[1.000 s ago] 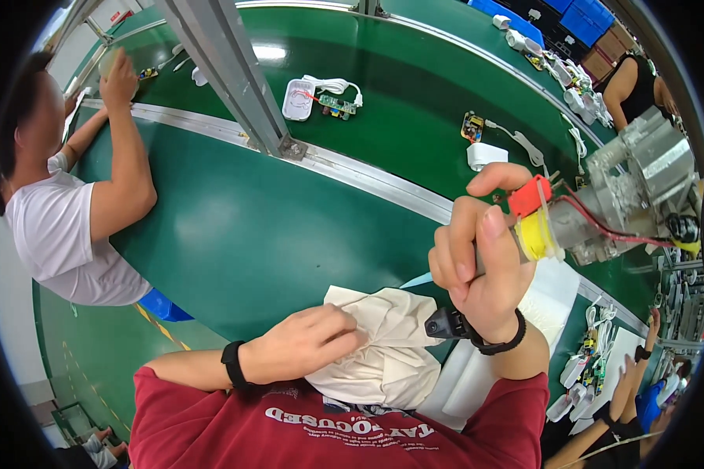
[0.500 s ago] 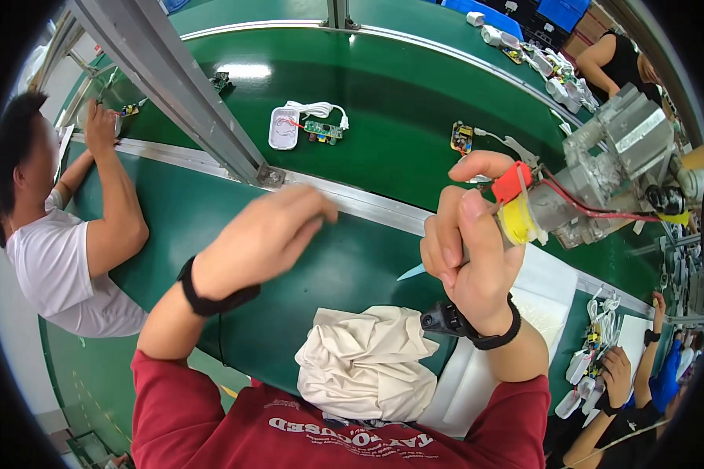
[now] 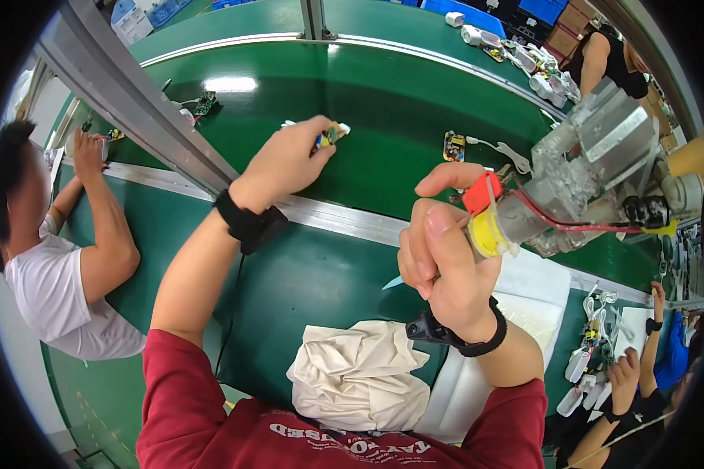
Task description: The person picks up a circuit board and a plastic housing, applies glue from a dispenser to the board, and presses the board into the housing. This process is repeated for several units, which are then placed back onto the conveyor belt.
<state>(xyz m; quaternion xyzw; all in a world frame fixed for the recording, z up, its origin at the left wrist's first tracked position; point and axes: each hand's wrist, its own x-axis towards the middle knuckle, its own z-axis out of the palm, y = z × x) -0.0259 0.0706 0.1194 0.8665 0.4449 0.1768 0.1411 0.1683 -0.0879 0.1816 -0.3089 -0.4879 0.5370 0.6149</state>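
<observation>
My left hand reaches over the green conveyor belt, its fingers closed on a small circuit board with yellow and blue parts. The hand hides most of the board and the white piece behind it. My right hand is wrapped round the glue gun, which has yellow tape, a red switch and red and black wires. A bulky grey body crusted with clear residue makes up its rear. Below my fingers a pale blue pointed tip shows.
Another circuit board with a white cord lies on the belt. A metal post rises at left beside the metal rail. Cream cloth lies before me, a white sheet to its right. Co-workers sit at both sides.
My left hand has moved forward over the belt and closed on the circuit board. My right hand, with the glue gun, has shifted slightly left and down in view.
</observation>
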